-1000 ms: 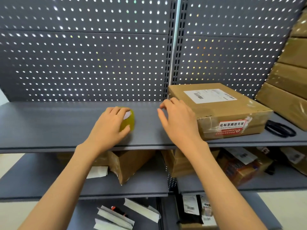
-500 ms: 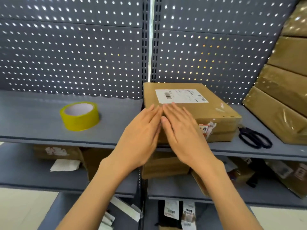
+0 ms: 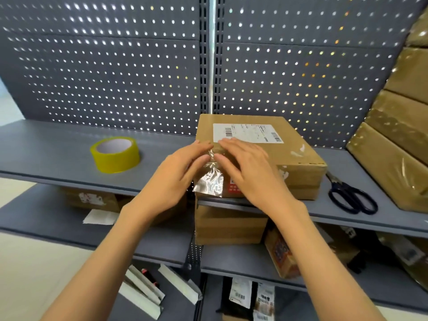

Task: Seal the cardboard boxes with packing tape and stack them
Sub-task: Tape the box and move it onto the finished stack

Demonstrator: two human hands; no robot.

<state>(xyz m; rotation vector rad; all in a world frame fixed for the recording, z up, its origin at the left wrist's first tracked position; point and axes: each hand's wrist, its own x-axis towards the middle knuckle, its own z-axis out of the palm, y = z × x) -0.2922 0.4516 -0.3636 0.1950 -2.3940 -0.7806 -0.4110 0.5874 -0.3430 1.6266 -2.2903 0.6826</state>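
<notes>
Two hands worked one corner of the flat brown cardboard box [image 3: 259,154], which sat on the grey metal shelf [image 3: 58,154] against the perforated back panel [image 3: 104,72], its front edge near the shelf lip; left hand [image 3: 172,177] and right hand [image 3: 249,170] lay side by side, fingers straight and flat, fingertips almost meeting over a crinkled strip of clear packing tape [image 3: 209,181] that ran from the box top down its front face; neither hand gripped anything; judged purpose: pressing the strip down so it bonds across the edge. Lower end of the strip looked wrinkled and partly lifted; likely needs smoothing. Yellow-tinted roll of packing tape [image 3: 115,155] stood well apart to the left on the same shelf, set down, presumably to free both hands. Black-handled scissors [image 3: 349,195] lay just right of the box, within reach for cutting. Taped brown boxes [image 3: 393,158] were stacked at far right, probably the finished pile.
</notes>
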